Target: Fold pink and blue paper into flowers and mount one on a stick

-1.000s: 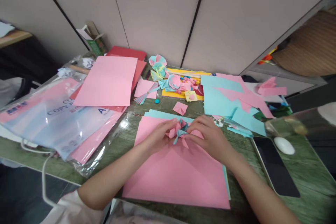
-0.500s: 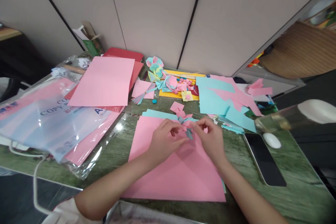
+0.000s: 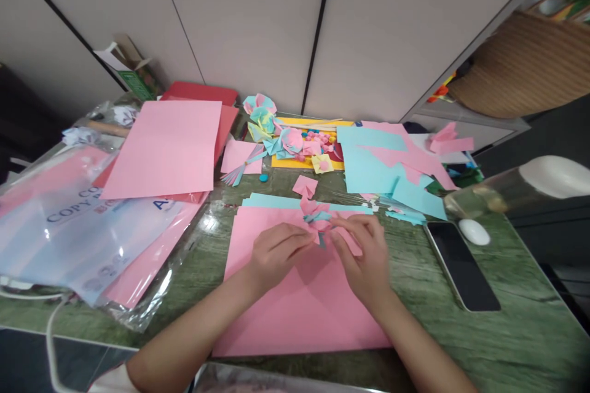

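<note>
One green bench (image 3: 483, 344) carries everything, with a stack of paper (image 3: 295, 319), pink on top, at its near middle. Above that stack, the left hand (image 3: 276, 255) had its fingers loosely parted half a second ago; now they are drawn together, the tips pinching the near left edge of a paper flower (image 3: 318, 215). The right hand (image 3: 369, 252) grips the flower's right side between thumb and forefinger. So the pink and blue flower, above the stack's far part, seems still to be getting adjusted. Just beyond it lies a small pink square (image 3: 305, 186).
</note>
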The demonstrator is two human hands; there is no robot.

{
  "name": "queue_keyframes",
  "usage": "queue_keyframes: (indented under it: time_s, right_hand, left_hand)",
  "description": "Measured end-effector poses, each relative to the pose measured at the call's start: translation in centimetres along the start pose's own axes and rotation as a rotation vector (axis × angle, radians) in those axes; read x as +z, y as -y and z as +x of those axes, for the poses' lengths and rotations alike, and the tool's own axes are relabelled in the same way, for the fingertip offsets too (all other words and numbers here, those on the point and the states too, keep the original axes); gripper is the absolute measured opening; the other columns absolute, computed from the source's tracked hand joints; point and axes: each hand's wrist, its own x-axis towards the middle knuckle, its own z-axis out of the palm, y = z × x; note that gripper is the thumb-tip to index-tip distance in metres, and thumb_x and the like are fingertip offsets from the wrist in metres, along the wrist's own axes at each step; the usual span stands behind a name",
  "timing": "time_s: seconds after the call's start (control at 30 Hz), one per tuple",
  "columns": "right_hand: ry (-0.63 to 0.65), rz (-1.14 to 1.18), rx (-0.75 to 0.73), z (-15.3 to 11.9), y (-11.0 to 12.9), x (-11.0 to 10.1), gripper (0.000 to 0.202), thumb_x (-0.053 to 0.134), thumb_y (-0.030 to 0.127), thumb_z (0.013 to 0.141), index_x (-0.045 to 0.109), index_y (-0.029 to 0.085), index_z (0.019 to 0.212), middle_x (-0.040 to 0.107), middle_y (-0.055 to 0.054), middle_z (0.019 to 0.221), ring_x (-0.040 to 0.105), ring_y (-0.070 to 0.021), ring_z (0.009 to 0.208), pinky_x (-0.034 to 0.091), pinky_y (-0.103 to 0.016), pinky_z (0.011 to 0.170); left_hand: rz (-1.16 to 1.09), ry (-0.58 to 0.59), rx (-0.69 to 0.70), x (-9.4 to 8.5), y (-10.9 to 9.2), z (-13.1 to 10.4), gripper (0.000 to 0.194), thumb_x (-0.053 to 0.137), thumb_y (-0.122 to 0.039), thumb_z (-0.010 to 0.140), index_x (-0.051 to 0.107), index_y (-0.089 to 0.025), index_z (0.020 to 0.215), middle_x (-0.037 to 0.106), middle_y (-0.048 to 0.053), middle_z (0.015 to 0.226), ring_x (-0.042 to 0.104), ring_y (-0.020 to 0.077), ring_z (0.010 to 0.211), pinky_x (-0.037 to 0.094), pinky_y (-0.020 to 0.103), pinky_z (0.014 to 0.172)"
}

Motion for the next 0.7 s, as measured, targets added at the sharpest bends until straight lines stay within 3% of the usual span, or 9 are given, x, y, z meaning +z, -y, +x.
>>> queue_keyframes:
  time_s: [0.13, 0.27, 0.47, 0.7]
  right_hand:
    - [-0.047, -0.157, -0.083, -0.2, -0.8, 0.4, 0.011, 0.061, 0.022, 0.082, 0.064, 0.027, 0.091, 0.056, -0.002, 0.085, 0.053, -0.0177, 0.082, 0.033, -0.038, 0.077]
    - [0.065, 0.047, 0.133, 0.0, -1.4, 0.7, 0.007, 0.062, 0.031, 0.081, 0.062, 0.025, 0.082, 0.051, -0.002, 0.085, 0.052, -0.018, 0.086, 0.04, -0.036, 0.077]
    - [0.2, 0.2, 0.254, 0.2, -1.8, 1.2, 0.011, 0.064, 0.034, 0.078, 0.063, 0.024, 0.076, 0.05, -0.002, 0.085, 0.052, -0.0175, 0.086, 0.044, -0.035, 0.077]
    - [0.168, 0.226, 0.287, 0.4, -2.1, 0.9, 0.014, 0.064, 0.038, 0.077, 0.066, 0.025, 0.072, 0.051, -0.002, 0.083, 0.052, -0.017, 0.083, 0.045, -0.034, 0.075]
  left_hand:
    - [0.118, 0.142, 0.181, -0.5, 0.3, 0.0, 0.02, 0.054, -0.008, 0.084, 0.062, -0.016, 0.101, 0.073, 0.008, 0.084, 0.069, 0.0169, 0.081, 0.057, 0.027, 0.07]
    - [0.217, 0.162, 0.32, -0.6, 0.5, 0.3, 0.019, 0.051, -0.008, 0.085, 0.061, -0.015, 0.1, 0.072, 0.008, 0.081, 0.069, 0.0174, 0.078, 0.056, 0.027, 0.065]
    - [0.232, 0.19, 0.34, -0.4, 0.4, 0.5, 0.017, 0.049, -0.009, 0.086, 0.062, -0.014, 0.097, 0.072, 0.008, 0.079, 0.068, 0.0172, 0.077, 0.056, 0.027, 0.065]
    - [0.204, 0.222, 0.288, -0.5, 0.4, 0.6, 0.017, 0.049, -0.008, 0.086, 0.06, -0.012, 0.097, 0.071, 0.008, 0.079, 0.067, 0.0168, 0.075, 0.055, 0.026, 0.065]
